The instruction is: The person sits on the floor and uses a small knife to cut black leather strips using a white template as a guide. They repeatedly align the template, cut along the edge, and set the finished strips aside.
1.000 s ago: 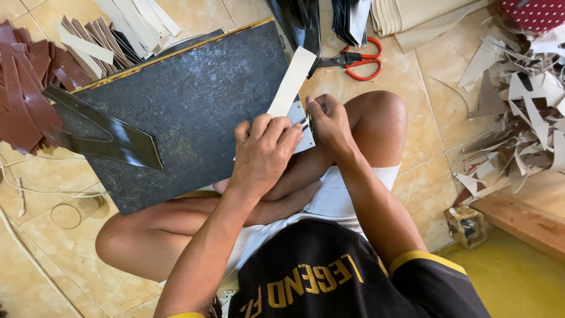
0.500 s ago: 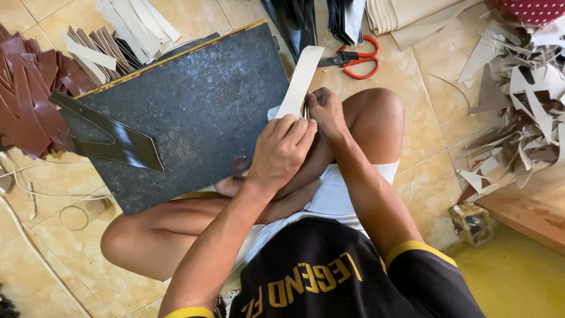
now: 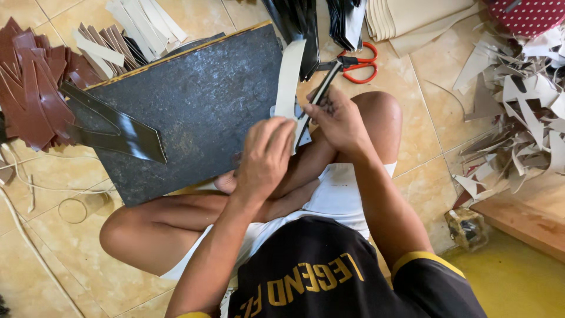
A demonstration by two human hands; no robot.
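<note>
A person sits cross-legged on a tiled floor (image 3: 53, 282), seen from above. The left hand (image 3: 265, 156), in the centre of the frame, has its fingers closed on the lower end of a pale strip (image 3: 289, 76), which stands up towards the top of the frame over the right edge of a dark board (image 3: 200, 106). The right hand (image 3: 338, 118), just right of it, is closed around a thin dark-handled tool (image 3: 321, 94) whose tip meets the strip's right edge; whether it is a knife cannot be told. The board lies tilted across the left knee, with a shiny black cut piece (image 3: 112, 126) resting on its left part. Brown pieces (image 3: 32, 88) are heaped at the far left, pale strips (image 3: 126, 32) at upper left. Red-handled scissors (image 3: 356, 63) lie on the floor just above the right hand. A heap of pale scraps (image 3: 518, 106) fills the right side
</note>
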